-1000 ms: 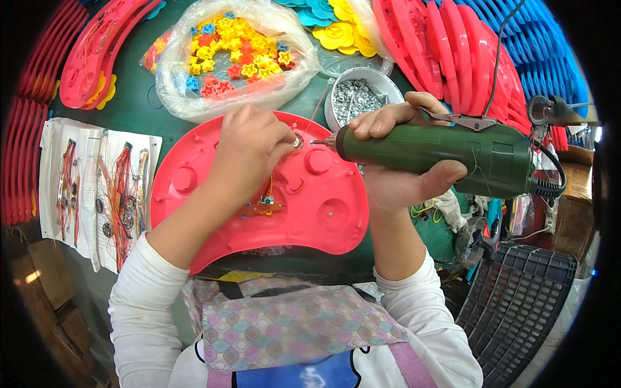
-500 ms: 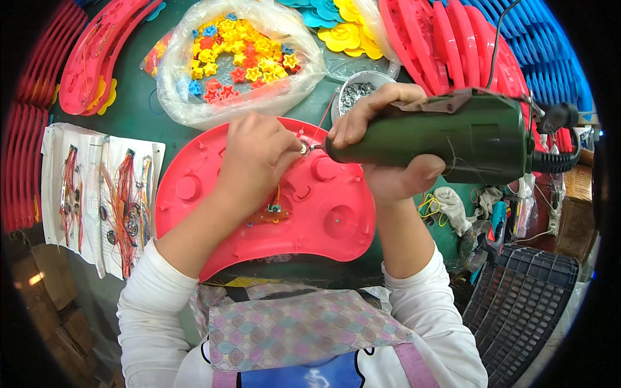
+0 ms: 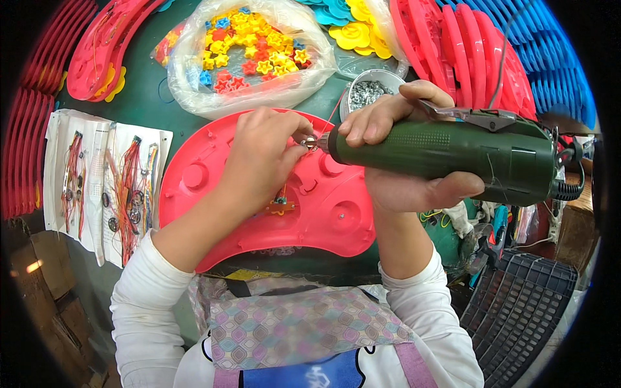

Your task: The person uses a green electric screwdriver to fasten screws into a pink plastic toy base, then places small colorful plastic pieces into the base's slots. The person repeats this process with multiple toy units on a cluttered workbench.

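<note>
My right hand (image 3: 414,155) is wrapped round a dark green electric screwdriver (image 3: 446,152), which lies nearly level with its tip toward the left. At that tip, the fingers of my left hand (image 3: 262,152) pinch a small round metal part (image 3: 310,142), partly hidden by the fingertips. Both hands are over a red, curved plastic shell (image 3: 297,226) lying with its inner side up. Inside the shell, below my left hand, sits a small circuit board (image 3: 280,206) with wires. A thin red wire rises beside the screwdriver's tip.
Beyond the shell stand a plastic bag (image 3: 194,97) of star-shaped pieces and a white tub (image 3: 392,79) of screws. Wire harnesses (image 3: 129,187) lie on white sheets at left. Red shells (image 3: 475,55) and blue parts (image 3: 556,71) are stacked at far right. A black crate (image 3: 517,310) is near right.
The screwdriver's rear end has swung toward me and to the right, while its tip stays by the pinched metal part. The whole view has shifted slightly.
</note>
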{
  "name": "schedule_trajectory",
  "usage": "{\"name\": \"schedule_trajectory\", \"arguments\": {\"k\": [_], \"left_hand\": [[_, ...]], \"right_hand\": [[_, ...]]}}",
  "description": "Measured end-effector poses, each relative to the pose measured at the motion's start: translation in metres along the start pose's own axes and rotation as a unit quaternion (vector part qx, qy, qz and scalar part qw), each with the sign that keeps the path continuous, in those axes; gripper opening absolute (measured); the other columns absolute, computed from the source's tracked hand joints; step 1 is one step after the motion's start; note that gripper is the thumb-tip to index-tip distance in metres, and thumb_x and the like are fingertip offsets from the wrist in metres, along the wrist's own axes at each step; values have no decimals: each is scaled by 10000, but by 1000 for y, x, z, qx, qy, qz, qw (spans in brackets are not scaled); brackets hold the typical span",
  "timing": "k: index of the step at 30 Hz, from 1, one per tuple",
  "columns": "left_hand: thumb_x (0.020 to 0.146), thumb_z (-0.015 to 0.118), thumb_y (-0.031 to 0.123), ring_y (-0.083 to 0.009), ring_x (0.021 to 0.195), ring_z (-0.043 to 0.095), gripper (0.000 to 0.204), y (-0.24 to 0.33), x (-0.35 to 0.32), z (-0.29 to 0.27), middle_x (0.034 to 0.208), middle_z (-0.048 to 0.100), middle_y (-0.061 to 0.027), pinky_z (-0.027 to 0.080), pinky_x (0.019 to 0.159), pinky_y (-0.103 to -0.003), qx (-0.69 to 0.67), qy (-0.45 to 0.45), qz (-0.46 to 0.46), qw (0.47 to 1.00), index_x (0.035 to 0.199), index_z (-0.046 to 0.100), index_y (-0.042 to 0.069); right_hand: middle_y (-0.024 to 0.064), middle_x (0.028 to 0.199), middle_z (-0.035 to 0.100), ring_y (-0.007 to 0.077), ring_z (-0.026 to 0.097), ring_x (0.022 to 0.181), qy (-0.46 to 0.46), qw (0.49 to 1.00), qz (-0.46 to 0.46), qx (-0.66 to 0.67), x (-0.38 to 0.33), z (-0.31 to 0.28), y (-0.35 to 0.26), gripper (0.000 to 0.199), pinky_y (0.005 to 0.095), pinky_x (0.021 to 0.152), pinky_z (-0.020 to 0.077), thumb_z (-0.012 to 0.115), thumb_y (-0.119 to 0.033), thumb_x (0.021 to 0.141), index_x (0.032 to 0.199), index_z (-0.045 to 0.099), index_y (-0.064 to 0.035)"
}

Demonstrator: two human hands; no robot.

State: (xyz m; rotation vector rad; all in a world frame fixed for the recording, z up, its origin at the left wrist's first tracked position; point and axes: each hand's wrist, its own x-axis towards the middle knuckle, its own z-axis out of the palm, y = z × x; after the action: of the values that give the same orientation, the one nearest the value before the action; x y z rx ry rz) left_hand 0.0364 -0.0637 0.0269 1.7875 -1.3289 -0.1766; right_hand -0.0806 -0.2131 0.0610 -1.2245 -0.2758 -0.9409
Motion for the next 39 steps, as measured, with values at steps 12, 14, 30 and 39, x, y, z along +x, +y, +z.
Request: {"name": "schedule_trajectory", "arguments": {"k": [12, 14, 30, 39], "left_hand": [[721, 832, 102, -279, 967, 579, 304, -5, 2, -11, 960, 618, -39, 456, 878, -428, 104, 60, 118, 986, 968, 655, 104], [705, 841, 111, -277, 979, 567, 282, -11, 1, -12, 934, 601, -40, 459, 879, -426, 108, 15, 80, 991, 930, 672, 100], [718, 838, 122, -280, 979, 551, 222, -27, -6, 0, 915, 600, -41, 460, 895, -418, 78, -8, 33, 996, 876, 683, 100], [780, 783, 103, -300, 986, 574, 148, -28, -8, -3, 930, 628, -64, 466, 887, -432, 83, -22, 28, 996, 887, 681, 90]], "right_hand": [[109, 812, 629, 249, 640, 719, 34, 999, 10, 0, -2, 12, 7, 1111, 430, 711, 558, 492, -948, 763, 1353, 489, -6], [108, 808, 627, 249, 638, 716, 48, 999, 18, -1, -6, 9, 9, 1106, 427, 703, 551, 485, -948, 766, 1344, 493, -5], [98, 821, 628, 234, 634, 718, 55, 996, 75, 11, -7, 4, 16, 1021, 413, 728, 555, 526, -925, 772, 1258, 508, -27], [113, 810, 632, 227, 659, 699, -13, 986, 140, -88, 6, 20, 9, 1129, 382, 694, 581, 570, -929, 731, 1277, 488, 56]]}}
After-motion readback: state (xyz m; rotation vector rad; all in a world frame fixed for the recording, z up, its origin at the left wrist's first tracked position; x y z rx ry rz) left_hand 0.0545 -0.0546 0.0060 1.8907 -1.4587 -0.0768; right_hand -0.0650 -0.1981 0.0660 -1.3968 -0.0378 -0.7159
